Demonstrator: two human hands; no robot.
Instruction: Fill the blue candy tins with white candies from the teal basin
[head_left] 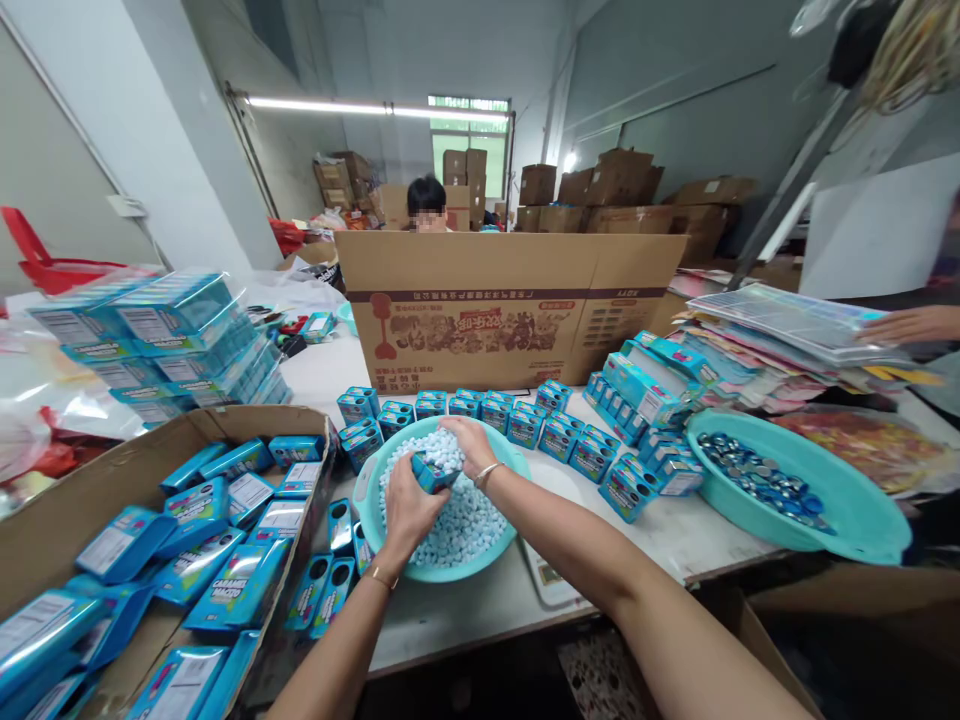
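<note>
Left hand (411,512) grips box (433,475) over basin (450,574), likely so stray pellets (465,532) drop back; right hand (474,450) curls beside it, fingertips hidden, load unclear.

Pale blue pellets (465,528), turquoise bowl (446,574)

Worn over bare forearms (570,545), a slim gold-toned bracelet (385,578) circles the wrist of my left hand (409,512), while a pale, narrow bangle (486,474) rings my right hand (469,445) at the wrist, its finer details too small to read.
</note>
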